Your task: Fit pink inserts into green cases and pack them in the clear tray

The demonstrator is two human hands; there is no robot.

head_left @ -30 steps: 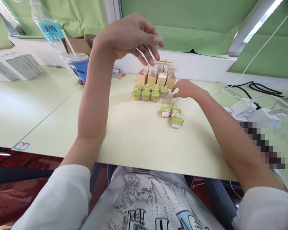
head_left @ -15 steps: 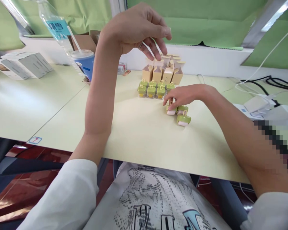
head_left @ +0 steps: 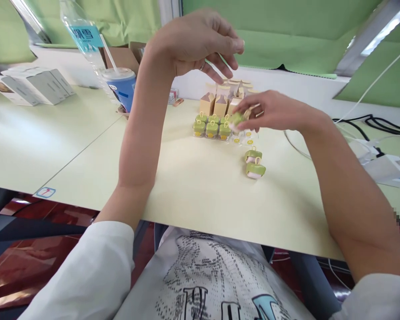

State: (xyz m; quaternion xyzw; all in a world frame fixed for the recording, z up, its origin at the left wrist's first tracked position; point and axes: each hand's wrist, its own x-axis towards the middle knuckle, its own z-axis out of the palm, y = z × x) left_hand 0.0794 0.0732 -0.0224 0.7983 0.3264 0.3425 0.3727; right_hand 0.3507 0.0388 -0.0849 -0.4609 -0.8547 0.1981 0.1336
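Observation:
My right hand (head_left: 273, 113) is raised above the table, its fingers pinched on a small green-lidded item (head_left: 236, 119). High over the table hovers my left hand (head_left: 200, 42), elbow propped on the tabletop (head_left: 86, 151), fingers loosely curled with nothing visible in them. Two more green-lidded items (head_left: 254, 163) lie loose on the table below my right hand. Behind them stand several green-lidded clear cubes (head_left: 211, 128) in rows, then a cluster of small tan paper boxes (head_left: 222, 100). Small clear pieces with yellow dots (head_left: 246, 138) lie beside the cubes.
A blue cup with a straw (head_left: 119, 86) and a plastic water bottle (head_left: 83, 38) stand at the back left, by a brown carton (head_left: 120, 55). White boxes (head_left: 36, 84) lie far left. Cables and white adapters (head_left: 383, 155) crowd the right side.
My right hand came down onto the loose green-lidded items, closed on one and lifted it up toward my left hand. Two loose items stay on the table. My left hand stayed raised.

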